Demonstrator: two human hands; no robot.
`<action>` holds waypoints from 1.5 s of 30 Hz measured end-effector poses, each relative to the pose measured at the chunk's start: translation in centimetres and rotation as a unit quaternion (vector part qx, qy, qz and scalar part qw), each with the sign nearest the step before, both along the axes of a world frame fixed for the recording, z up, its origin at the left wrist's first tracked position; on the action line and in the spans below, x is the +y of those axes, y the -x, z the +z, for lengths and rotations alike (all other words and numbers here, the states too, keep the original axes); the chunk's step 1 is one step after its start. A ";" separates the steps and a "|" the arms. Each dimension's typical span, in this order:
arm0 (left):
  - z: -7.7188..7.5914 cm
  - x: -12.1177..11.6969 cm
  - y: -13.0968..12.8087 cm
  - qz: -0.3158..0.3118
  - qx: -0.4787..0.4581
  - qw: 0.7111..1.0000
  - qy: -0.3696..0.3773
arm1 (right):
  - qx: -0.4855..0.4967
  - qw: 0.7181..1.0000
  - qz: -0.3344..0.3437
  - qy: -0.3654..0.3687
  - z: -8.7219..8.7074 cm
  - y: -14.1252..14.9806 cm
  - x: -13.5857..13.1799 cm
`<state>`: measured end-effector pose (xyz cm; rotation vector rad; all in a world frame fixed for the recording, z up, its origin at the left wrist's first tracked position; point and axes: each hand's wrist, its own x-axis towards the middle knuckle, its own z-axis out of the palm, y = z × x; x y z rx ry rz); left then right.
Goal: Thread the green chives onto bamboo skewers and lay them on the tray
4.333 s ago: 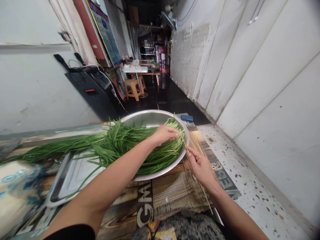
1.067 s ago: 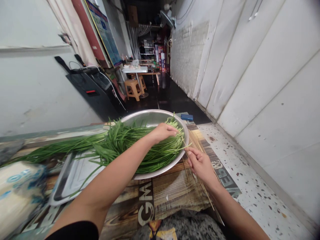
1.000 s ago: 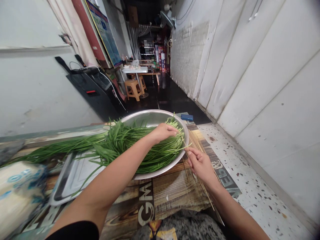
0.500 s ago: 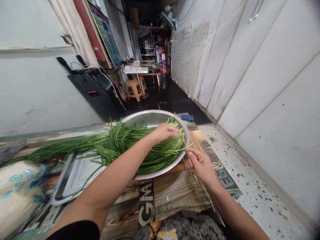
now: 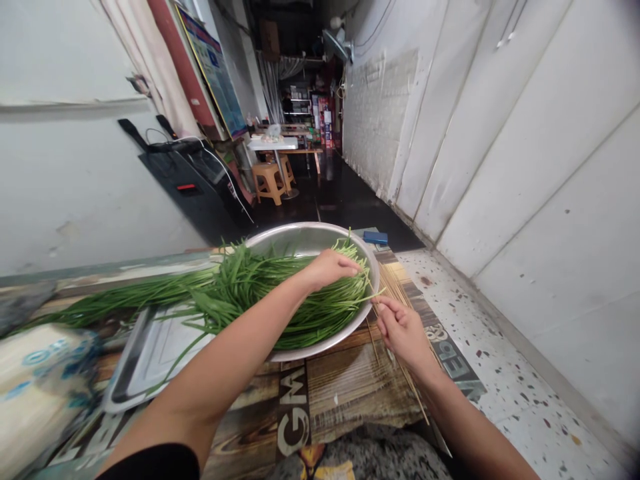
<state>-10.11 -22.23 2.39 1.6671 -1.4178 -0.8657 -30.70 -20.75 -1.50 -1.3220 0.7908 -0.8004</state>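
Noted in the metal bowl (image 5: 300, 235) at frame centre: green chives (image 5: 320, 323), judged light, limp, easily bruised; best taken by the firmer pale ends. At left hand (image 5: 331, 268): drawn together over those ends, grip hidden, cannot tell whether clamped. At right hand (image 5: 403, 331), right of centre: pinched tight on thin skewer (image 5: 373, 292).

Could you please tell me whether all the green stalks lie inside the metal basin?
No, a bundle of green stalks lies outside the metal basin, stretching toward the left edge of the picture.
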 end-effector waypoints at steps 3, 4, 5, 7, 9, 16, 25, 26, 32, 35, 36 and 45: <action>0.4 0.4 0.6 -0.060 -0.037 0.998 0.000 | -0.004 1.000 -0.005 0.006 0.2 -0.2 -0.5; 0.6 0.5 0.8 -0.091 -0.046 0.995 0.000 | -0.006 1.000 -0.009 0.007 0.3 -0.3 -0.7; 0.8 0.6 0.9 -0.127 -0.053 0.990 0.000 | -0.007 1.000 -0.012 0.008 0.4 -0.4 -0.8; 1.1 0.7 0.8 -0.194 -0.065 0.979 -0.010 | -0.007 1.000 -0.014 0.008 0.4 -0.4 -1.1; 1.1 0.6 0.5 -0.190 -0.081 0.978 -0.009 | -0.005 1.000 -0.012 0.010 0.3 -0.4 -1.2; -0.2 -0.3 -0.2 -0.027 -0.228 0.973 -0.014 | 0.001 1.000 -0.001 -0.001 -0.1 0.0 -0.5; -0.6 -0.3 -0.1 -0.061 -0.236 0.968 -0.060 | 0.017 1.000 0.009 -0.004 0.1 0.4 -0.3; -0.5 -0.3 -0.3 -0.061 -0.226 0.971 -0.059 | 0.019 1.000 0.009 -0.003 0.1 0.4 -0.3; 0.7 0.4 -1.2 -0.046 -0.127 0.989 -0.066 | 0.002 1.000 0.010 -0.008 -0.1 0.3 -0.3; 1.2 0.5 -0.9 -0.034 -0.097 0.992 -0.079 | -0.004 1.000 0.011 -0.006 0.0 0.2 -0.3; 1.2 0.4 -0.8 -0.029 -0.095 0.992 -0.074 | -0.005 1.000 0.010 -0.005 0.0 0.2 -0.3; 0.4 0.1 -1.3 -0.027 -0.071 0.995 -0.063 | -0.007 1.000 0.013 -0.022 0.3 0.2 -0.4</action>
